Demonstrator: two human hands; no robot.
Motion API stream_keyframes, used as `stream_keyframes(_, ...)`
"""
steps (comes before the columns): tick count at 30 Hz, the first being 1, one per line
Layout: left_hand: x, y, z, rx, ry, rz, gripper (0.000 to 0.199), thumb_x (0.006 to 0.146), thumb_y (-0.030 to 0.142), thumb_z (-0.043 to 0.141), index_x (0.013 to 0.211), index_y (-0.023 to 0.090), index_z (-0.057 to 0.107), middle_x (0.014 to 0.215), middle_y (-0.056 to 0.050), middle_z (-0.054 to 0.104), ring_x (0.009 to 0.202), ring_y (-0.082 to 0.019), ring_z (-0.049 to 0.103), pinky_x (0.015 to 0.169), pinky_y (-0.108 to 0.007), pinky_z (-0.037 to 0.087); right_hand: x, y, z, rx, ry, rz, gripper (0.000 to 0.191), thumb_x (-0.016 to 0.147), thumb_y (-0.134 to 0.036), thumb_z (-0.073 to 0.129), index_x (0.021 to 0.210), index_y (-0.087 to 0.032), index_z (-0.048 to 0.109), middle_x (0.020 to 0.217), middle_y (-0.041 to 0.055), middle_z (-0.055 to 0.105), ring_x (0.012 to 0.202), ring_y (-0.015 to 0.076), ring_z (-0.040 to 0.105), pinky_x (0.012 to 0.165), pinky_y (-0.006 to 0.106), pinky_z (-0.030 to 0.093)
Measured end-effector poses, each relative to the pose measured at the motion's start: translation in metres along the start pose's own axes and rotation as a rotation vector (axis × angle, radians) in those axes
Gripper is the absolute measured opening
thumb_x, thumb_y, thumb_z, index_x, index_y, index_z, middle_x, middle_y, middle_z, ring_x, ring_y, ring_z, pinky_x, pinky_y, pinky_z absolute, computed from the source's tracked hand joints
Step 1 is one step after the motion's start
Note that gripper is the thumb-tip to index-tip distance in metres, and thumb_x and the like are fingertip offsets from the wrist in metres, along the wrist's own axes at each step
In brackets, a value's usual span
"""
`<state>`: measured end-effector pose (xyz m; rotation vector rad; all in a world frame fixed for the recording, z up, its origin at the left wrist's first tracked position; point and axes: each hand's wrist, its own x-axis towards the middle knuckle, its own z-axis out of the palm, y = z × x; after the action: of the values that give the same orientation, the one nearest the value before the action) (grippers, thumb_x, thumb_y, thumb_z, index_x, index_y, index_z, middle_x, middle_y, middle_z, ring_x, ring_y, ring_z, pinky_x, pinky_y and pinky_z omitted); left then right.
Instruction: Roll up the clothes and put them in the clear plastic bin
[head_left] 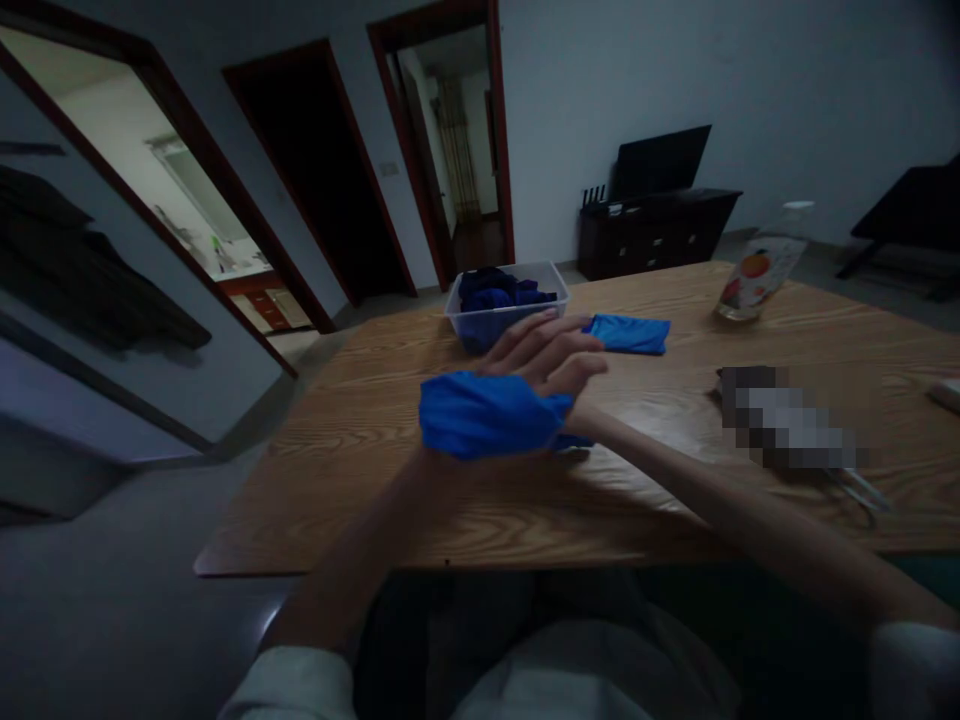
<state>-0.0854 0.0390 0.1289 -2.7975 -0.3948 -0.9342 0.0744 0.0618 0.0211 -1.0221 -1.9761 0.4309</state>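
Observation:
A blue cloth piece lies around the wrist and lower part of my left hand. That hand is palm down over the table, its fingers extended and slightly bent, with nothing in them. From the right, my right hand reaches in at the cloth's edge, beside and below my left hand. Its fingers are hidden behind the cloth and my left hand, so its grip cannot be made out. A second, flat blue cloth rests on the table just beyond the fingers.
The wooden table bears a clear plastic bin of dark blue cloth at the far edge, a labelled bottle at the far right and a blurred-out item with a cord nearer. Doorways and a TV cabinet stand beyond.

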Motion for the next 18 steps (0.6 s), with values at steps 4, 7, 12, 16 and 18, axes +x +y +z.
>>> stream_keyframes(4,-0.016,-0.052,0.003,0.149,-0.019,0.051,0.032,0.106,0.016,0.041,0.13,0.014,0.062,0.141,-0.008,0.064,0.15,-0.021,0.04,0.129,-0.045,0.028,-0.013,0.016,-0.026,0.125,-0.179,0.288,0.022,0.088,-0.032,0.062,0.087,-0.011,0.07,0.068,0.0036,0.069,0.056,0.0156,0.062,0.051,0.024,0.049)
stream_keyframes(7,-0.03,-0.075,0.011,0.185,-0.177,0.024,0.037,0.104,0.015,0.041,0.138,0.013,0.056,0.147,-0.011,0.059,0.151,-0.024,0.039,0.129,-0.051,0.028,-0.036,0.017,-0.05,0.031,-0.266,0.347,0.018,0.087,-0.03,0.064,0.094,-0.014,0.07,0.074,0.0044,0.072,0.059,0.0181,0.066,0.054,0.026,0.048)
stream_keyframes(12,-0.052,-0.079,0.029,0.167,-0.484,0.037,0.043,0.108,0.027,0.039,0.146,0.011,0.05,0.145,-0.016,0.061,0.137,-0.027,0.056,0.12,-0.05,0.039,-0.056,0.013,-0.08,-0.386,-0.252,0.188,0.003,0.085,-0.024,0.066,0.087,-0.023,0.068,0.074,0.0042,0.072,0.061,0.0205,0.066,0.055,0.031,0.042)
stream_keyframes(16,-0.068,-0.072,0.036,0.185,-0.645,0.005,0.051,0.106,0.025,0.035,0.155,0.01,0.04,0.148,-0.022,0.056,0.126,-0.033,0.063,0.101,-0.05,0.052,-0.055,0.0,-0.09,-0.678,-0.218,0.109,0.014,0.076,-0.015,0.07,0.082,-0.026,0.064,0.07,0.0045,0.069,0.052,0.0197,0.058,0.052,0.035,0.033)
stream_keyframes(18,-0.07,-0.07,0.039,0.186,-0.709,0.006,0.053,0.104,0.02,0.034,0.156,0.01,0.038,0.152,-0.024,0.052,0.125,-0.036,0.062,0.096,-0.052,0.053,-0.052,-0.018,-0.094,-0.756,-0.272,0.004,0.02,0.075,-0.008,0.065,0.085,-0.025,0.066,0.072,0.0042,0.069,0.054,0.0199,0.057,0.054,0.036,0.033)
